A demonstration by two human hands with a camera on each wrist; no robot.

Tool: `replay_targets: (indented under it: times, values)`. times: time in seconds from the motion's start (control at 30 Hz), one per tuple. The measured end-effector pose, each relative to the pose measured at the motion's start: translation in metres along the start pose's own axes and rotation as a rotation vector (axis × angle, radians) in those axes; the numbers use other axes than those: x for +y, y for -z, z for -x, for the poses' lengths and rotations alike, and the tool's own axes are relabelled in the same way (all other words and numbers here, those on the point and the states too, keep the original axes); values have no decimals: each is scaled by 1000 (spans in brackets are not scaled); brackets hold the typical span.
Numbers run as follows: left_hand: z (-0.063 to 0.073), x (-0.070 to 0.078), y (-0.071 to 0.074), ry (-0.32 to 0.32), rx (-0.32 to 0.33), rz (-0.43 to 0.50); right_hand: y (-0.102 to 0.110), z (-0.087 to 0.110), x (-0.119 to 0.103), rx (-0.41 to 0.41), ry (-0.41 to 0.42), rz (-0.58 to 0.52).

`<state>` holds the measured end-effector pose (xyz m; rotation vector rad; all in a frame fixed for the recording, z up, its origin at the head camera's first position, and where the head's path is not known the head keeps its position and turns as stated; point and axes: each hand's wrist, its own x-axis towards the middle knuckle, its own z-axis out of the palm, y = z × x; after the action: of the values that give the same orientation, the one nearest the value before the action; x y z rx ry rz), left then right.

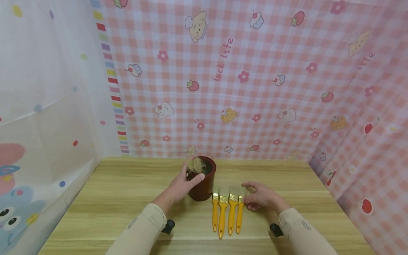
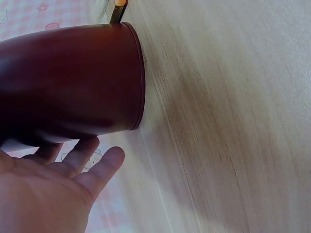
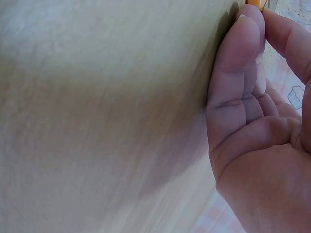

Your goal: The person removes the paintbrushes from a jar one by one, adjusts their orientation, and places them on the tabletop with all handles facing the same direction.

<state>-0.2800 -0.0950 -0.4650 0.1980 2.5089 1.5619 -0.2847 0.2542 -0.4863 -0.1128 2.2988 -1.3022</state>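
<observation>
My left hand (image 1: 181, 187) grips a dark red-brown round holder (image 1: 204, 186), thumb over its front rim and fingers on its left side. Within the rim, by that hand, sits a tan fibrous tuft (image 1: 196, 165); whatever lies under it is hidden. To the right of the holder, several paintbrushes (image 1: 223, 210) with yellow-orange handles, metal ferrules and pale bristles lie side by side. My right hand (image 1: 262, 197) is at the ferrule of the rightmost paintbrush (image 1: 240, 214), fingers loosely bent around its right side. In the right wrist view, an orange handle (image 3: 256, 4) shows just beyond the fingertips.
The wooden table (image 1: 121, 198) carries the holder and brushes. A pink checked cloth (image 1: 216, 95) hangs behind its far edge, and a white patterned cloth (image 1: 47, 106) hangs at the left. Black straps (image 1: 276, 230) show at both wrists.
</observation>
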Motion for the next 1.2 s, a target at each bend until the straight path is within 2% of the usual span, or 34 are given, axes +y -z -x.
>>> replay_targets:
  times: [0.9, 1.2]
  values:
    - [-5, -5, 0, -36, 2, 24, -1, -1, 0, 37, -36, 18]
    - [-4, -4, -2, -20, -1, 18, 1, 0, 4, 4, 18, 27]
